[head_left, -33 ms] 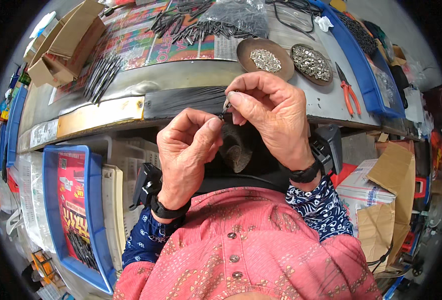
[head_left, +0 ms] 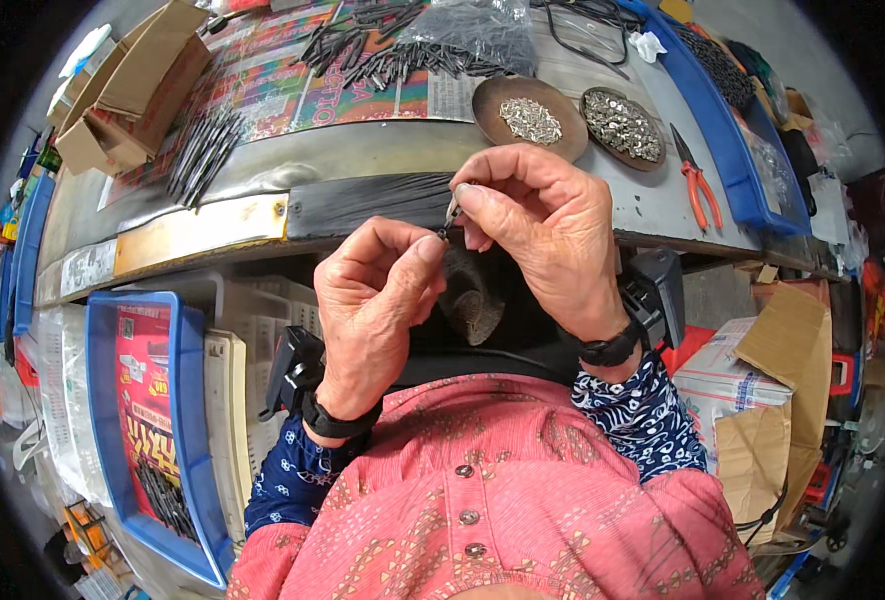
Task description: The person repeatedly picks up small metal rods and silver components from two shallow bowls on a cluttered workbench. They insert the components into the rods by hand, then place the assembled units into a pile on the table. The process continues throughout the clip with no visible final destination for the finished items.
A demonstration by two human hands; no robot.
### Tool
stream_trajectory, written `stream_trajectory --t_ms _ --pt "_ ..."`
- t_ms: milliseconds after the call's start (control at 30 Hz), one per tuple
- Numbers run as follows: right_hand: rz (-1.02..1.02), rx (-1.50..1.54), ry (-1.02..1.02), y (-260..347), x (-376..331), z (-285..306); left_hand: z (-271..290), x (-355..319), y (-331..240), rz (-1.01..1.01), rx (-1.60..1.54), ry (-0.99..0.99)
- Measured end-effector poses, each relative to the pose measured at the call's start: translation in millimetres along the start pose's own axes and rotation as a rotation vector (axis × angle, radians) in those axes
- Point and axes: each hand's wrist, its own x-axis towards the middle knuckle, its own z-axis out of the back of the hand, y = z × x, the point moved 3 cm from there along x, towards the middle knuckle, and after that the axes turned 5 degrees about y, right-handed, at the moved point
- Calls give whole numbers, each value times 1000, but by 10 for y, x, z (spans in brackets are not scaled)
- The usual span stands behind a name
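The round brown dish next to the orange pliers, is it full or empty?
Partly full. The round brown dish holds a heap of small silvery metal pieces covering most of its inside, with its rim showing around them. The orange-handled pliers lie beside it.

My pink triangle-patterned button shirt (head_left: 503, 510) with navy white-swirled cuffs (head_left: 633, 410) sits at six o'clock, a blue plastic tray (head_left: 103, 400) at eight, orange-handled metal pliers (head_left: 698, 185) at two, brown round dishes (head_left: 498, 100) at twelve.
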Motion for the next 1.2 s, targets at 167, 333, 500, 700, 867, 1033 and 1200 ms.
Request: stream_trajectory --t_ms 167,333,500,700,867,1033,1200 --pt "16 5 8 -10 -13 14 -22 -6 -1 1 27 2" --pt "11 7 3 -20 -18 17 -21 -2 4 5 6 9" --pt "-2 12 15 -38 -34 14 -10 -10 21 18 18 4" --pt "-8 23 41 -75 -36 17 2 -20 40 32 25 3" --pt "-4 11 74 -98 -49 56 -16 -28 62 7 58 18" --pt "-34 70 76 -146 -84 83 -27 -30 86 7 28 51" --pt "-44 84 47 -143 -91 122 -71 36 97 0 64 62"
